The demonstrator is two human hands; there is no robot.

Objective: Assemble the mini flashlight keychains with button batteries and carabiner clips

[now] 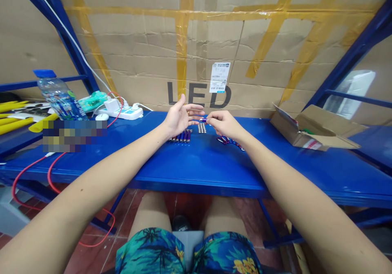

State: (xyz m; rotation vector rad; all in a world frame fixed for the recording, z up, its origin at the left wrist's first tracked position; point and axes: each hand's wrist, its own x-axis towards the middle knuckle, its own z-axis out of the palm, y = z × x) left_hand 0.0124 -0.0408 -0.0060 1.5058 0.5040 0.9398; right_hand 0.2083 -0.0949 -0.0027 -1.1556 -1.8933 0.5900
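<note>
My right hand (223, 123) pinches a small purple tube (202, 120) with a pale end between thumb and fingertips. Beside it, my left hand (183, 116) has its palm turned up and its fingers stretched towards the tube; whether they touch it I cannot tell. Under the hands, small silver round pieces (202, 128) stand in close rows on the blue table (196, 163). A row of blue and purple tubes with silver ends (183, 137) lies below my left hand, partly hidden by it. Red and blue carabiner-like clips (226, 140) lie by my right wrist.
An open cardboard box (309, 129) sits at the right. On the left are a water bottle (59, 96), a white power strip (124, 111) with plugs, and a red cable (26, 174) hanging off the edge. A large taped carton (147, 53) stands behind the table.
</note>
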